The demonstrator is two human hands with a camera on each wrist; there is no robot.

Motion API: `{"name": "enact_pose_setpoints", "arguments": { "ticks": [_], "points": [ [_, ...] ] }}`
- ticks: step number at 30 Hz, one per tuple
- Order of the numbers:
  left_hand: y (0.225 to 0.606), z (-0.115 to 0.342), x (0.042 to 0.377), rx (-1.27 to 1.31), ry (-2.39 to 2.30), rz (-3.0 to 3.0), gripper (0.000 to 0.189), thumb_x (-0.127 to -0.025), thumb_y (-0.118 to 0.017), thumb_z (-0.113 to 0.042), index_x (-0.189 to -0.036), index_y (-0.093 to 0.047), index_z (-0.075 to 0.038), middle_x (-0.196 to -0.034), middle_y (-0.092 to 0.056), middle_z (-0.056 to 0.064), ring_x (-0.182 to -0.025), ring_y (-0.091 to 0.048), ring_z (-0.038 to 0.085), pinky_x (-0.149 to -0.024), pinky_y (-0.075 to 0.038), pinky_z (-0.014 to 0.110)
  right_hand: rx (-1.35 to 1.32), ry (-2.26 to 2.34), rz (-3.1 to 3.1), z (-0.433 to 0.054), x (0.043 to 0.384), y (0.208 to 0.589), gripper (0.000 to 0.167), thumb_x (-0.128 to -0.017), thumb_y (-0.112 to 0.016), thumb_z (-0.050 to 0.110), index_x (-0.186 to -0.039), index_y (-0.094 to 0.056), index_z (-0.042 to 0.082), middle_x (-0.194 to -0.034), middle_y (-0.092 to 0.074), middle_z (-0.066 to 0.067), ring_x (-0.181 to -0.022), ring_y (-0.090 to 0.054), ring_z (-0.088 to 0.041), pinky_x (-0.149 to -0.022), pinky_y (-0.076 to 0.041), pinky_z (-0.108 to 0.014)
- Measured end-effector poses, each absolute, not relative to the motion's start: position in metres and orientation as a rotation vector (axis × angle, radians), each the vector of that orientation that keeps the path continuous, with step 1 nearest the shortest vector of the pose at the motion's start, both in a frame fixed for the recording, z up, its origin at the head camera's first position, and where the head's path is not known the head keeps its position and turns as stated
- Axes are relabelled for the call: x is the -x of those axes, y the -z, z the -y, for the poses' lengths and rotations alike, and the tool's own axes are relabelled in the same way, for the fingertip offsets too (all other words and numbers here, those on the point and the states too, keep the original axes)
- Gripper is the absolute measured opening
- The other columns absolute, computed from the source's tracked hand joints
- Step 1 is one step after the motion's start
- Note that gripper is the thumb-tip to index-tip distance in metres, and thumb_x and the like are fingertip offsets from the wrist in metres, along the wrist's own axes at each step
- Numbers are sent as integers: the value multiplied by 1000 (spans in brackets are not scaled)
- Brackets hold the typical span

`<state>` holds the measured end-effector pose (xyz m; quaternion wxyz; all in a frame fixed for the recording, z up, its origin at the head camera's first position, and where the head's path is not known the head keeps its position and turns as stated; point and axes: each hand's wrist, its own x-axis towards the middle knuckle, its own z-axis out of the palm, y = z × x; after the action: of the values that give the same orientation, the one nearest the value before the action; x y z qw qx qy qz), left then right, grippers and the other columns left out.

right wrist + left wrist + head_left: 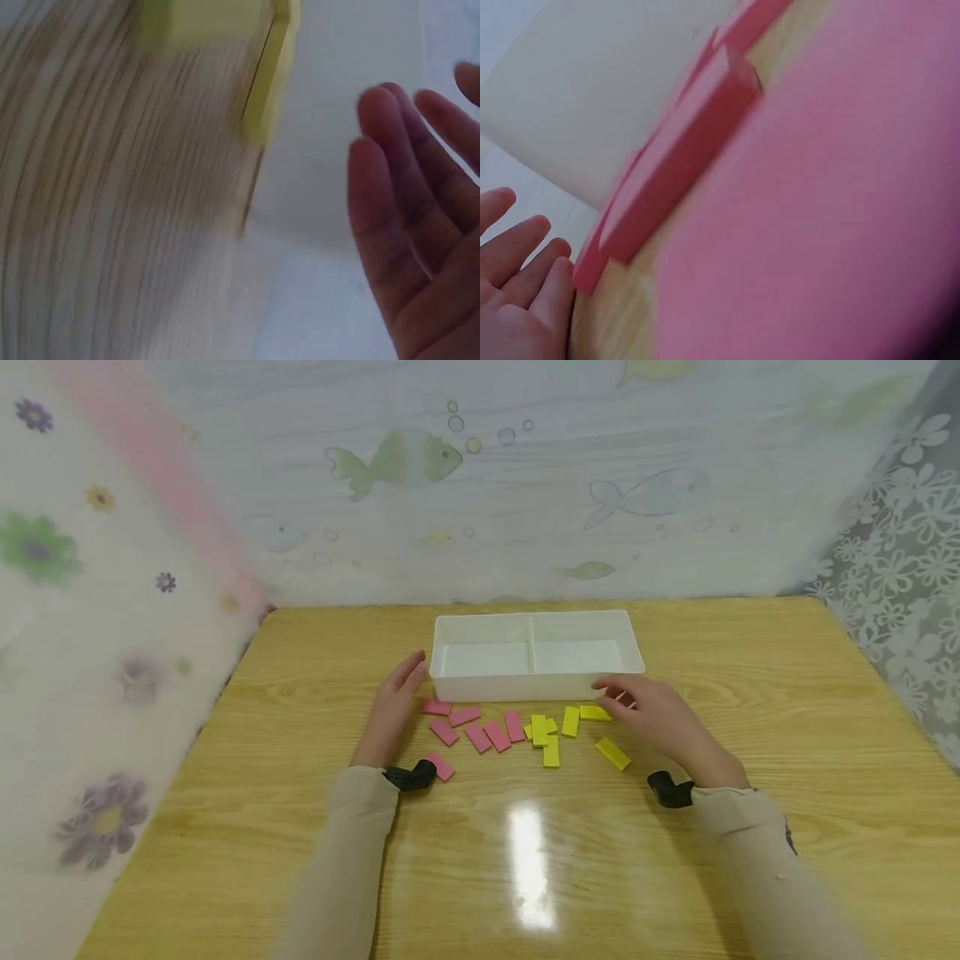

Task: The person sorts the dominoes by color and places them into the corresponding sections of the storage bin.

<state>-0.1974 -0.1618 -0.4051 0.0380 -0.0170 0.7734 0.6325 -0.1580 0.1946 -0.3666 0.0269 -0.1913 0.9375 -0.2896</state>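
Observation:
A white two-compartment tray (pixel 487 688) stands toward the back of the table, and both compartments show bare floors. My left hand (pixel 392 706) is beside its left end, fingers extended and holding nothing. At the tray's front right corner is my right hand (pixel 656 714), fingers loosely bent with nothing between them in the right wrist view. Several pink blocks (pixel 497 736) lie flat in front of the tray's left half; one pink block (pixel 679 150) shows near the left fingertips. Several yellow blocks (pixel 612 753) lie to the right, with one yellow block (pixel 264 97) along the tray's front wall.
The wooden table (pixel 300 693) carries the tray and blocks, with a bright reflection nearer the front. Behind it hangs a fish-patterned backdrop (pixel 525 527). A flower-patterned wall (pixel 112 652) borders the left, and a floral lace-like cloth (pixel 900 560) the right.

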Motion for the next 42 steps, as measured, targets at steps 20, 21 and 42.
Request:
{"name": "enact_pose_setpoints", "arguments": {
  "ticks": [20,21,42],
  "points": [
    [397,140,191,-22,-2237,-2223,50,-91,-49,-33,-137,-37,-16,-139,-35,-5,-125,-29,3,-101,-28,26,609,684,-2737,-121,162,392,53,-76,-68,37,-120,-53,11,-85,-55,2,-73,-47,-15,-69,-41,-31],
    [398,140,191,-20,-2234,-2220,49,-92,-49,-32,-137,-37,-17,-139,-35,-6,-126,-29,3,-101,-28,26,606,704,-2731,-121,163,393,53,-76,-69,37,-118,-53,10,-83,-55,2,-72,-47,-15,-67,-41,-30],
    [397,136,191,-51,-2224,-2188,46,-93,-47,-28,-137,-38,-18,-138,-36,-7,-125,-32,7,-101,-29,30,534,1073,-2637,-147,170,380,55,-76,-72,23,-124,-46,20,-89,-57,2,-76,-54,-14,-66,-45,-30]
  ]
}}
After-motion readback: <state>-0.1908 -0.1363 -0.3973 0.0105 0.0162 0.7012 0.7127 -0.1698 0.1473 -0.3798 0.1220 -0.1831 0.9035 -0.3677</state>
